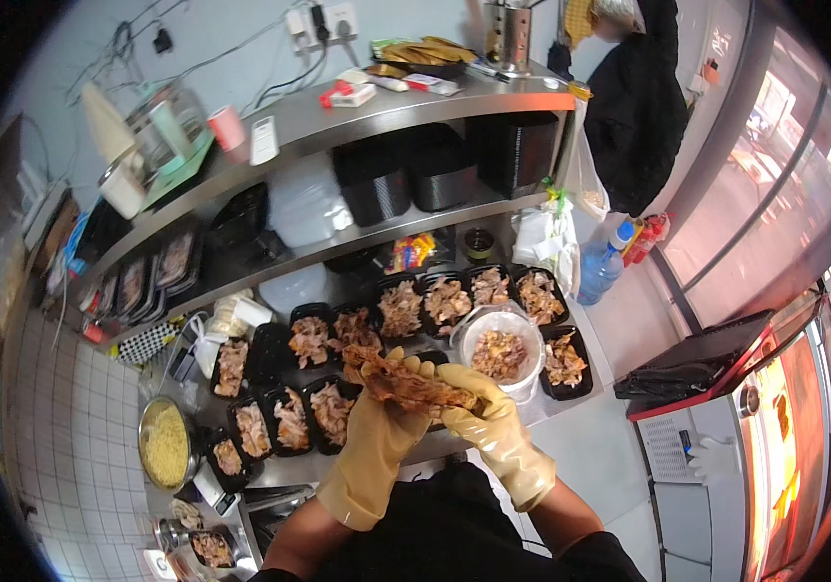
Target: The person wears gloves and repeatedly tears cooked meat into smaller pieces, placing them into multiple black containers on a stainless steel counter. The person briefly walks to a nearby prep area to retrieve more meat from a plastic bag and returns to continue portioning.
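Note:
A long piece of browned cooked meat (412, 385) is held across both hands at the middle of the view. My left hand (390, 415), in a cream rubber glove, grips its left part from below. On its right end, the fingers of my right hand (477, 407), gloved alike, are closed. Black plastic trays (333, 411) of torn meat surround the hands in rows on the steel table. Just right of the held piece stands a clear plastic tub (500, 349) with meat pieces in it. One black tray (268, 353) at the left appears empty.
Above the table runs a steel shelf (415, 116) with stacked black containers (444, 174) below its top. A metal bowl of yellow shreds (167, 442) stands left, near a small scale (215, 495). A blue water bottle (601, 269) and a lit cabinet (779, 436) are to the right.

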`<state>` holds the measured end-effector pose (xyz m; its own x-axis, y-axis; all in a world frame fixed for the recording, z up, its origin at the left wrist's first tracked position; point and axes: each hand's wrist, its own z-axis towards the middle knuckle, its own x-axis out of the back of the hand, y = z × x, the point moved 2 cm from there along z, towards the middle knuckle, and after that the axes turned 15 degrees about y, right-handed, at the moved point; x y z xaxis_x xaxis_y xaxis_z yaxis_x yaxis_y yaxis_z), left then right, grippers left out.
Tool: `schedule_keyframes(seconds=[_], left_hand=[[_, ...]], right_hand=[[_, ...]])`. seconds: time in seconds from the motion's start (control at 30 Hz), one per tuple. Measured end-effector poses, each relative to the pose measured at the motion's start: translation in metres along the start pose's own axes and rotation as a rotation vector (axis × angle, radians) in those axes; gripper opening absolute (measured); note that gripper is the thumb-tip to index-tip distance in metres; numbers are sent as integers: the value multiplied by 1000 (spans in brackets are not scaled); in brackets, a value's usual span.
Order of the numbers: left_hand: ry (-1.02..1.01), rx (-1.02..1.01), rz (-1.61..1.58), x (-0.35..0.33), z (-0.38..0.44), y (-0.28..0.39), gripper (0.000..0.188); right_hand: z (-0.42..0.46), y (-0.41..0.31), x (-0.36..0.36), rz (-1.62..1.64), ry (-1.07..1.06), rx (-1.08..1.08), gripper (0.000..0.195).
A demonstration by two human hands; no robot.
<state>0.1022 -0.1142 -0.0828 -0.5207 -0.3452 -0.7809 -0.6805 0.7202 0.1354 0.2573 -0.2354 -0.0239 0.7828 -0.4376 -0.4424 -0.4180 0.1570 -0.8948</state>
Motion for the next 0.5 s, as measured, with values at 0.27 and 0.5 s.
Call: schedule_keyframes(seconds=[0.27, 0.5], left_hand=[[88, -39, 166, -71, 67, -44, 39], [23, 172, 205, -76, 131, -56, 41]], right_hand=[[62, 32, 77, 64, 336, 64, 29], [90, 49, 104, 269, 450, 243, 16]])
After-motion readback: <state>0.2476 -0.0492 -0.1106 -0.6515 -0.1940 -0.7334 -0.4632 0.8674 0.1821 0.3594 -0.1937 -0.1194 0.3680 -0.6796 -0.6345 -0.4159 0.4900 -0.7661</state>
